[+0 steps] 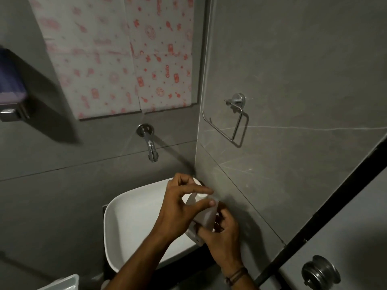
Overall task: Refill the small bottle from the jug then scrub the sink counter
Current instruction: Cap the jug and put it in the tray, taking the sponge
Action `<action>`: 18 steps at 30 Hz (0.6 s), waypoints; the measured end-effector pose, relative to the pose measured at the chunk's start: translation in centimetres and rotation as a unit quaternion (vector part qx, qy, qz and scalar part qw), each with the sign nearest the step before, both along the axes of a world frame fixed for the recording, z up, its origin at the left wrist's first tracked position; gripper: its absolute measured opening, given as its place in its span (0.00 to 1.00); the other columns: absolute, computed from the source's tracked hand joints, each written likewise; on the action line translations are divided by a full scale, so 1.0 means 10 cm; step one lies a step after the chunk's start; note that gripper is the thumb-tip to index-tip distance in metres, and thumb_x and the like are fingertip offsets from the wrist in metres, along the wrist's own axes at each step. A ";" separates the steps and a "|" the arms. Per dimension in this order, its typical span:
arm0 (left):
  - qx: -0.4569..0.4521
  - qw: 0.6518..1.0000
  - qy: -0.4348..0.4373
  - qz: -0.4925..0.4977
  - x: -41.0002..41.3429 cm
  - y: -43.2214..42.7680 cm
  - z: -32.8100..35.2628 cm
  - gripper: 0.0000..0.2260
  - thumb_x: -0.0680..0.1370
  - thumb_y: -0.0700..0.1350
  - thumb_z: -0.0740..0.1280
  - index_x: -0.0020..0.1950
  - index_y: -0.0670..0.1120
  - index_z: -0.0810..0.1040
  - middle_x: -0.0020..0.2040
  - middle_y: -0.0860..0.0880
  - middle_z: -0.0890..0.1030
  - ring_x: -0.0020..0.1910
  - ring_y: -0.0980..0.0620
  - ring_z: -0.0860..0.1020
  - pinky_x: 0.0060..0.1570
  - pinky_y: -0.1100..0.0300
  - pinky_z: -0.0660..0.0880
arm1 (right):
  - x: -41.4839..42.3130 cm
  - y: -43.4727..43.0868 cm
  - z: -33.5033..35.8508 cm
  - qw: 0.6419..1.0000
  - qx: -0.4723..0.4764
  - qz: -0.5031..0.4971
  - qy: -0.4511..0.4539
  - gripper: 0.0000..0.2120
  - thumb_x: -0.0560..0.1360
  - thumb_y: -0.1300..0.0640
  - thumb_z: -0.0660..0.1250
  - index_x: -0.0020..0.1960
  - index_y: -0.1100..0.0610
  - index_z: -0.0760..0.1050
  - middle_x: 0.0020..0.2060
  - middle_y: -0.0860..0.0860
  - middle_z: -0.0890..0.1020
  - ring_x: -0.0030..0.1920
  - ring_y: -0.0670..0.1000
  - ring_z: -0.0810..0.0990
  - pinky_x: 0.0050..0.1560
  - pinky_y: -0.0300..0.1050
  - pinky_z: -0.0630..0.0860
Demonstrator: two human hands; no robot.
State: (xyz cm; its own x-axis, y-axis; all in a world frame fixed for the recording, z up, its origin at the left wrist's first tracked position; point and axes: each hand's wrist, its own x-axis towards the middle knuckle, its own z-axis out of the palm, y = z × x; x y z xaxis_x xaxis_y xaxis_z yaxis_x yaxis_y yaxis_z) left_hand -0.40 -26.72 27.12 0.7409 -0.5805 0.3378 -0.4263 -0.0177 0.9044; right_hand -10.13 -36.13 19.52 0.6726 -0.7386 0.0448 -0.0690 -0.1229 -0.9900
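Note:
A white jug (pixel 204 218) stands tilted on the right rim of the white sink basin (pixel 129 218), close to the grey side wall. My right hand (pixel 222 233) grips the jug's lower body from the right. My left hand (pixel 182 204) reaches over from the left, with thumb and forefinger pinched on the jug's white cap (pixel 204 193). No small bottle is in view. The counter under the basin is mostly hidden by my arms.
A chrome tap (pixel 150 145) juts from the back wall above the basin. A paper-covered mirror (pixel 125 55) hangs above it. A chrome ring holder (pixel 232 120) sits on the right wall, a door knob (pixel 319 271) lower right, and a pale bin rim (pixel 62 283) lower left.

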 end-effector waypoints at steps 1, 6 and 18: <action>-0.003 1.000 -0.004 -0.008 -0.01 0.02 -0.01 0.10 0.73 0.44 0.80 0.53 0.52 0.90 0.51 0.62 0.80 0.57 0.54 0.78 0.58 0.59 0.76 | -0.01 0.00 0.00 1.000 -0.002 0.003 -0.002 0.35 0.52 0.42 0.80 0.59 0.40 0.77 0.55 0.44 0.84 0.51 0.47 0.86 0.41 0.35 0.82; 0.050 0.998 -0.035 -0.031 -0.13 0.11 -0.03 0.11 0.82 0.49 0.61 0.60 0.53 0.80 0.69 0.60 0.80 0.75 0.59 0.71 0.79 0.46 0.66 | -0.08 -0.05 -0.02 1.000 -0.017 0.023 0.001 0.32 0.57 0.49 0.83 0.58 0.36 0.76 0.56 0.39 0.83 0.54 0.45 0.85 0.43 0.34 0.82; 0.011 0.996 -0.054 0.068 -0.37 0.04 -0.11 0.08 0.79 0.51 0.69 0.57 0.52 0.83 0.61 0.64 0.77 0.66 0.58 0.75 0.64 0.70 0.72 | -0.21 -0.22 -0.11 0.996 -0.040 0.079 0.011 0.36 0.63 0.59 0.84 0.64 0.43 0.73 0.60 0.45 0.82 0.56 0.45 0.83 0.43 0.32 0.82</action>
State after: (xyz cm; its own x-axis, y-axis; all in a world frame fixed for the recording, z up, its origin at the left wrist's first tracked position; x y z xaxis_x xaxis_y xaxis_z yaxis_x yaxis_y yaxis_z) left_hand -4.06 -26.37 26.03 0.7729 -0.4852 0.4090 -0.5139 -0.1004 0.8520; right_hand -12.24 -38.33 18.46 0.7822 -0.6175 0.0828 -0.0637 -0.2115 -0.9753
